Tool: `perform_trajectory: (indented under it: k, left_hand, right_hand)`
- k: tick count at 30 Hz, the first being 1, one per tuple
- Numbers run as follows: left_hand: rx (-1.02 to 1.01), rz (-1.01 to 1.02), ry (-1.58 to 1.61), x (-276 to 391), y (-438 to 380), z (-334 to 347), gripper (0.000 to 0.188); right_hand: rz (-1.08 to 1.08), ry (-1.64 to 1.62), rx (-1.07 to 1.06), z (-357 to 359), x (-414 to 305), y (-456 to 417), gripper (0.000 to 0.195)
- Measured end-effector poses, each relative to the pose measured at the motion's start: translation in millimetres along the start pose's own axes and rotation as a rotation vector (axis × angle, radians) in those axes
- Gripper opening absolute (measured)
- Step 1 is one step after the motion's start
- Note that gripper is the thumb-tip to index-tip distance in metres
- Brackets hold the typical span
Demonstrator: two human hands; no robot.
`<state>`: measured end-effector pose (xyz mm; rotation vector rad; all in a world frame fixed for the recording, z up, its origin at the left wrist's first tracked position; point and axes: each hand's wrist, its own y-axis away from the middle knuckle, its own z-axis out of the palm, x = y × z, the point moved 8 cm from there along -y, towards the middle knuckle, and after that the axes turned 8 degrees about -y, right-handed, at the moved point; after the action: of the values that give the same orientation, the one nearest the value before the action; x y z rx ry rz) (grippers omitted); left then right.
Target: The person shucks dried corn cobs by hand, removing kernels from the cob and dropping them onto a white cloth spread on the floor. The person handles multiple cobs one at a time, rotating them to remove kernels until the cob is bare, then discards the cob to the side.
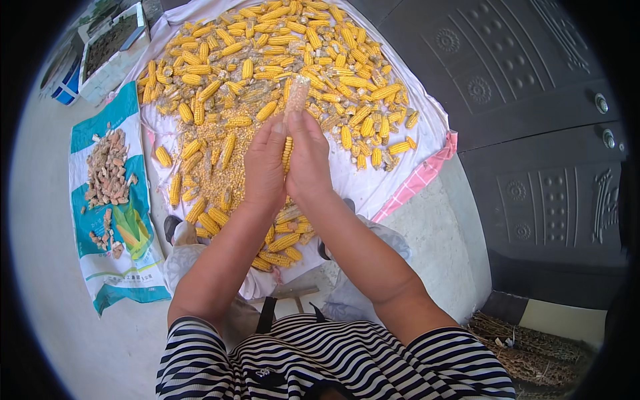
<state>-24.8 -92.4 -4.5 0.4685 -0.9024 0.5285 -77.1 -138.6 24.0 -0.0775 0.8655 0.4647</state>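
Both my hands are pressed together above the maize pile. From between the thumbs of my left hand [266, 160] and my right hand [308, 157] sticks out a corn cob [298, 95], its upper side pinkish and bare of kernels. A strip of yellow kernels [287, 152] shows between my palms; I cannot tell whether it belongs to this cob or to a second ear. Below and beyond my hands, many yellow ears of corn [282, 242] lie on a pale cloth [420, 125]. Loose kernels [215, 180] are heaped to the left of my hands.
A teal and white sack [132, 290] on the left bears bare, broken cobs [107, 170]. Past it stand a white planter box [107, 75] with soil and a blue and white bucket [66, 92]. Dark embossed metal doors [530, 165] border the right. Dry stalks [530, 350] lie at lower right.
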Motion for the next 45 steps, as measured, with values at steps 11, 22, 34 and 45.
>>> perform_trajectory:
  k: [11,22,34,45]
  left_hand:
    - [0.005,-0.062,-0.005,2.3,3.5,3.4,0.038]
    - [-0.013,-0.131,0.208,-1.7,13.3,6.0,0.042]
    - [0.003,-0.011,-0.138,-4.1,12.7,5.4,0.042]
    - [-0.029,-0.239,0.286,-12.5,20.9,10.3,0.035]
  right_hand:
    - [0.025,-0.004,0.023,-1.1,-0.4,-2.2,0.025]
    - [0.09,-0.048,0.093,-14.5,-2.3,-11.2,0.026]
    - [0.022,0.012,0.057,-14.9,-4.0,-5.0,0.031]
    - [0.007,-0.066,0.213,-27.0,-23.6,-18.6,0.034]
